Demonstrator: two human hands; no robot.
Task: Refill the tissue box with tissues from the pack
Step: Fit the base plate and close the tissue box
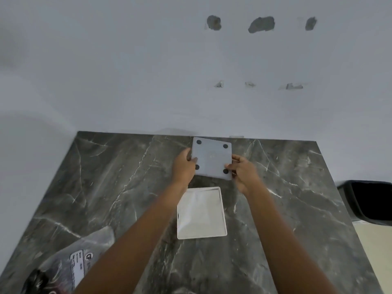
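Both hands hold a white square base plate [212, 159] with black round feet at its corners, lifted above the far part of the dark marble table [106, 187]. My left hand [184, 166] grips its left edge and my right hand [244, 174] grips its right edge. Below the plate, nearer to me, the white tissue box [201, 213] lies on the table with its open side up and white tissues showing inside. A clear plastic tissue pack wrapper [80, 257] with a printed label lies at the near left, partly behind my left forearm.
A white wall [191, 71] with several chipped patches rises right behind the table's far edge. A dark bin or seat [369, 200] stands beyond the table's right edge. Bare marble stretches to the left and right of the box.
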